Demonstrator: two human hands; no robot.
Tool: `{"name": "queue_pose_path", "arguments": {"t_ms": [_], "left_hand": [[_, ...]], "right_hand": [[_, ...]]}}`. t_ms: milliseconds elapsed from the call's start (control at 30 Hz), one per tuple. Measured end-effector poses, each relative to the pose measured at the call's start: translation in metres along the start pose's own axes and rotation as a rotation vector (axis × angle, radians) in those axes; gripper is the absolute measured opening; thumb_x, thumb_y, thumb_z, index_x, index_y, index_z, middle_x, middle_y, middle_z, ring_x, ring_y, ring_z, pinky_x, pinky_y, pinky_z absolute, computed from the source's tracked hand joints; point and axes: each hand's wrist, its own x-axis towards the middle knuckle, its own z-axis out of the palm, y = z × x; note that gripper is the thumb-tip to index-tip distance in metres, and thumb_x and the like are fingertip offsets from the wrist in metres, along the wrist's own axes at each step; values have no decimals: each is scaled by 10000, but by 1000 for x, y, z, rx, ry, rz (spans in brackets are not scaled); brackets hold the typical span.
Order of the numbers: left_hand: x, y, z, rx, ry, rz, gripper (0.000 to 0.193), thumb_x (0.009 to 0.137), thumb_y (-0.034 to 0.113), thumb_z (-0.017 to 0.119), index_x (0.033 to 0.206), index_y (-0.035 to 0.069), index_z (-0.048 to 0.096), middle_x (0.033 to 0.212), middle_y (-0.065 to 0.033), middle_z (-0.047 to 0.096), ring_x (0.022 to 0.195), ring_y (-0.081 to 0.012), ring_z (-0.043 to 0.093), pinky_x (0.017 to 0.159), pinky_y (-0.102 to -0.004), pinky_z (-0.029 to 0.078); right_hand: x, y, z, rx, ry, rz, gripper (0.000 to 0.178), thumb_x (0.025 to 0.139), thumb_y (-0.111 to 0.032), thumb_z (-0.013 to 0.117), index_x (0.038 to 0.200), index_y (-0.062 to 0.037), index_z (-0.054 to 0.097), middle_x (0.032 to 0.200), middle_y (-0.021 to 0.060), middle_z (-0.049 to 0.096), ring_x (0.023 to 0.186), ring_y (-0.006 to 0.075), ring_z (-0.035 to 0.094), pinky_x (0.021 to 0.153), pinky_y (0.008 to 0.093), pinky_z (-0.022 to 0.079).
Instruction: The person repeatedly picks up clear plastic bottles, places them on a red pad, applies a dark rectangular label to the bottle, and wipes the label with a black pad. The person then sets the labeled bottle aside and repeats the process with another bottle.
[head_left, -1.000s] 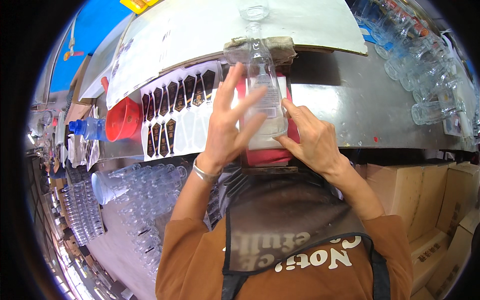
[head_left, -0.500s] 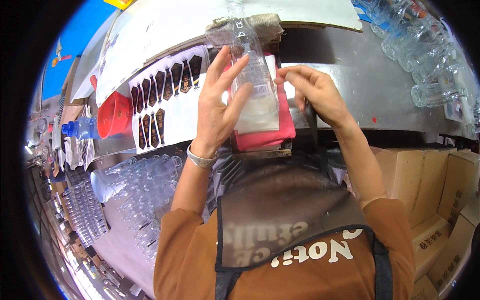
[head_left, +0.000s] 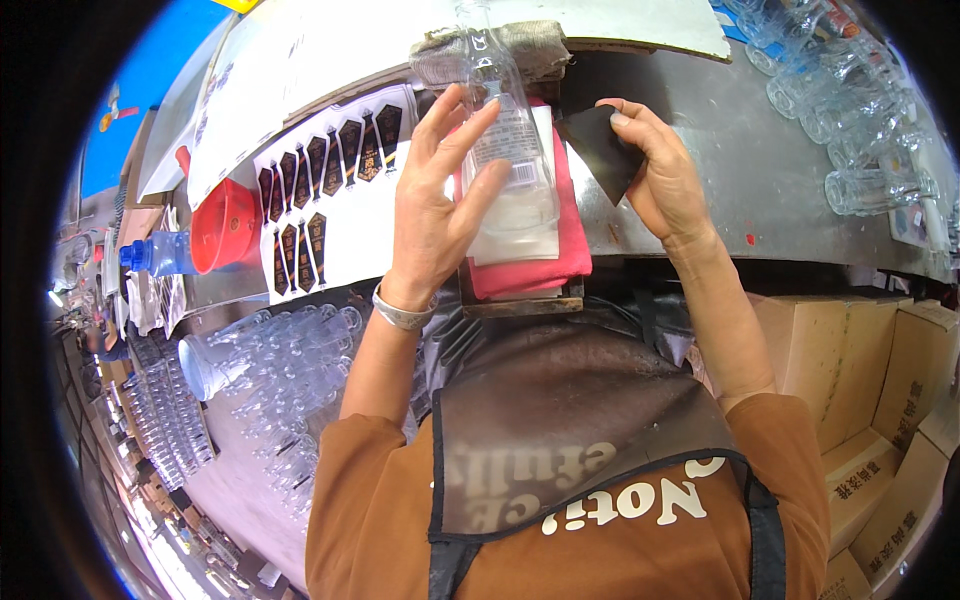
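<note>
A clear glass bottle (head_left: 530,200) lies with its neck away from me and carries a clear printed label (head_left: 507,140). Under its body are a white sheet and a folded pink cloth (head_left: 575,240); the neck rests on a rolled grey cloth (head_left: 440,60). My left hand (head_left: 447,195) is open over the bottle's left side, fingers spread; whether they touch the glass is unclear. Right of the bottle, my right hand (head_left: 660,170) pinches a thin dark flat piece (head_left: 605,155) with a pointed corner, like a scraper blade, its broad face showing.
Left of the bottle lies a white sheet of dark tie-shaped labels (head_left: 345,235). Beyond are a red plastic cup (head_left: 225,225) and a blue-capped bottle (head_left: 165,253). Clear glass bottles (head_left: 290,370) crowd the lower left, more glass bottles (head_left: 855,190) the far right. Cardboard boxes (head_left: 840,350) stand right.
My right hand has moved slightly right and turned, so the dark piece, which hung edge-on below it, now shows its broad face. My left hand and the bottle stay almost still.
</note>
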Motion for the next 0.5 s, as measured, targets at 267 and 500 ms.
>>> {"name": "queue_pose_path", "arguments": {"t_ms": [267, 500], "left_hand": [[2, 1, 1, 10, 0, -6, 489, 888, 145, 731, 1366, 142, 630, 1499, -197, 455, 1325, -350, 523, 1083, -436, 446], [2, 3, 1, 22, 0, -8, 493, 885, 134, 732, 1367, 139, 627, 1500, -201, 452, 1318, -353, 527, 1080, -431, 448]], "right_hand": [[2, -6, 6, -320, -112, -174, 336, 933, -125, 638, 1234, 11, 577, 1095, 100, 663, 987, 131, 634, 885, 267, 519], [10, -14, 20, -517, -191, -334, 338, 918, -133, 673, 1230, -15, 621, 1126, 68, 670, 1033, 120, 622, 924, 261, 504]]}}
